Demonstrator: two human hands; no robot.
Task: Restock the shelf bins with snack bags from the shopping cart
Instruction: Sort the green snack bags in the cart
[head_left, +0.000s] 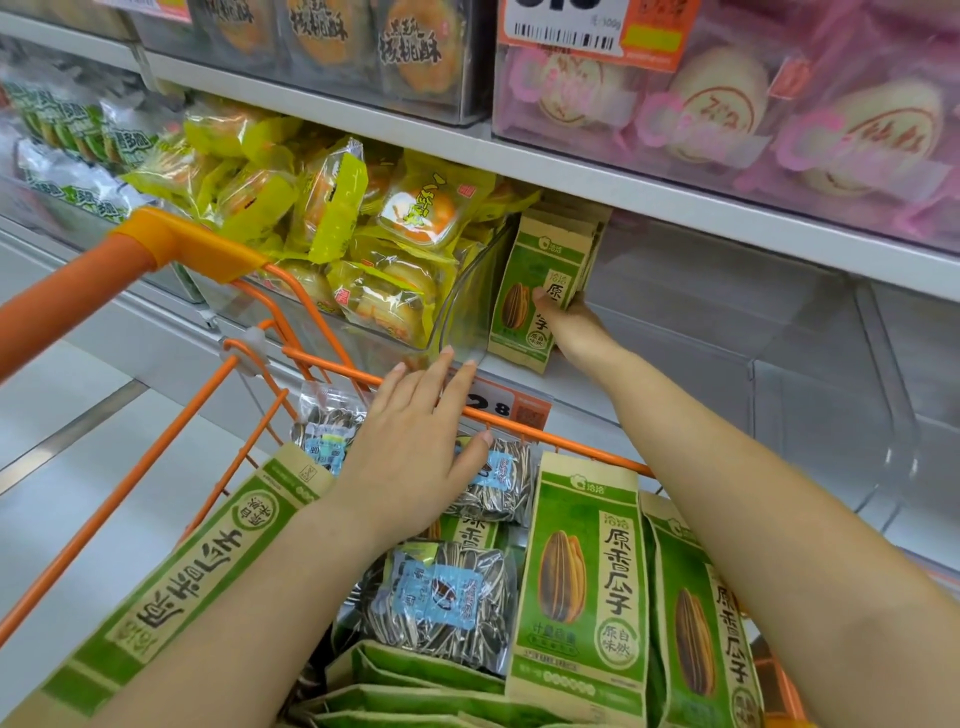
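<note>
- your right hand (563, 317) is pinching a stack of green sunflower seed bags (540, 291), standing them upright in the clear bin (727, 322) against its left wall; judging by the lean, be squaring them before letting go.
- your left hand (415, 447) is hovering spread, holding nothing, over the orange cart (519, 423); more green bags (582, 587) are lying there.

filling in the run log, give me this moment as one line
right hand: grips green seed bags upright in shelf bin | left hand: open above cart | cart: more green bags remain
</note>
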